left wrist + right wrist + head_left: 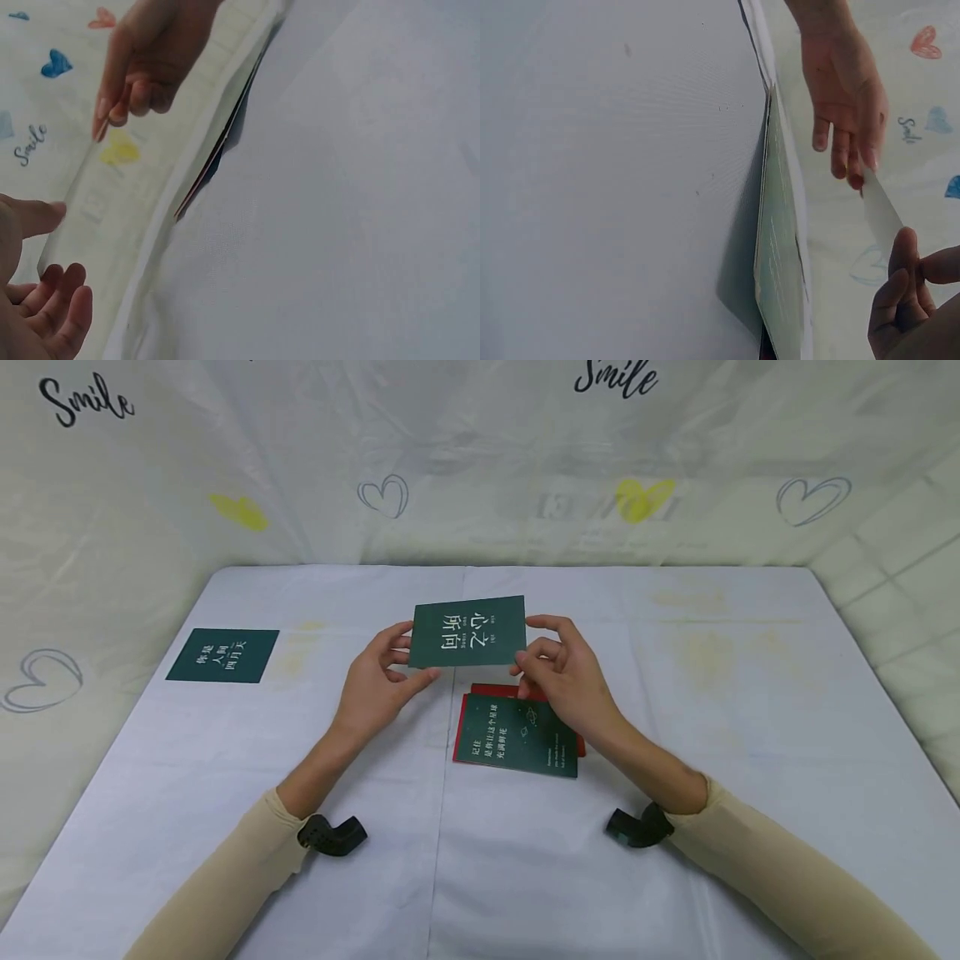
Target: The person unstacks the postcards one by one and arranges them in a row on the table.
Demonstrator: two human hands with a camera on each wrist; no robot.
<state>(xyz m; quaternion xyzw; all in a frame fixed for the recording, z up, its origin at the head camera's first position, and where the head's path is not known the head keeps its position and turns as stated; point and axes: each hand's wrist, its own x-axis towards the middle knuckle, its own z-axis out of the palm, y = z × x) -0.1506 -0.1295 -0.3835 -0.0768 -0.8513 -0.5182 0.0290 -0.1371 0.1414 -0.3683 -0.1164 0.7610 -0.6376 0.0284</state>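
Note:
A dark green card (431, 639) with white Chinese characters is raised above the middle of the table, its print turned sideways. My left hand (375, 685) holds its left end between thumb and fingers. At the opposite end my right hand (570, 677) pinches the right edge. Both wrist views show this card thin and nearly edge-on between the hands. Just under my right hand lies a small pile of cards: a green card (525, 739) with white writing and planet drawings on top, red edges (491, 690) showing beneath. Part of the pile is hidden by my right hand.
Another green card (225, 656) with white characters lies flat at the table's left. A white cloth (360, 902) covers the table. Behind stands a pale curtain (480, 435) printed with hearts and words. Black devices (333, 835) are strapped at both wrists.

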